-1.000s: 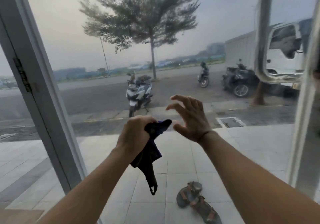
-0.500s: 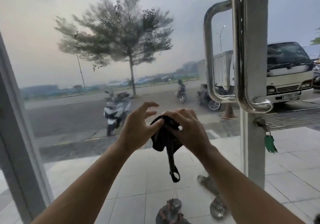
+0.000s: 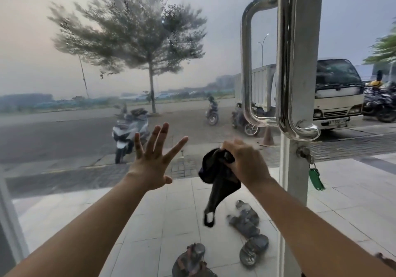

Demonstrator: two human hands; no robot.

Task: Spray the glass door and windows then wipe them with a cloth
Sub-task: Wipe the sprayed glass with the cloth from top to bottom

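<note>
A dark cloth, bunched at the top with a looped tail hanging loose, is held up by a person standing at a glass door, close to the pane and just left of its chrome pull handle. The cloth has just changed hands. A second ago the left hand held it, half a second ago both hands met on it, and now only the grip of the right hand is closed round the bunch. The left hand has let go and is raised beside it, fingers straight and spread, holding nothing; whether it touches the glass cannot be told. The view has also swung toward the handle side of the door.

With the cloth settled in the right hand, wiping looks about to begin on this stretch of glass. The pane looks hazy and speckled in front of the tree, which suggests it has already been sprayed, though no spray bottle is in view.

A green key tag hangs from the lock below the handle. Through the glass, sandals lie on pale tiles, with a parked scooter and a white truck beyond
</note>
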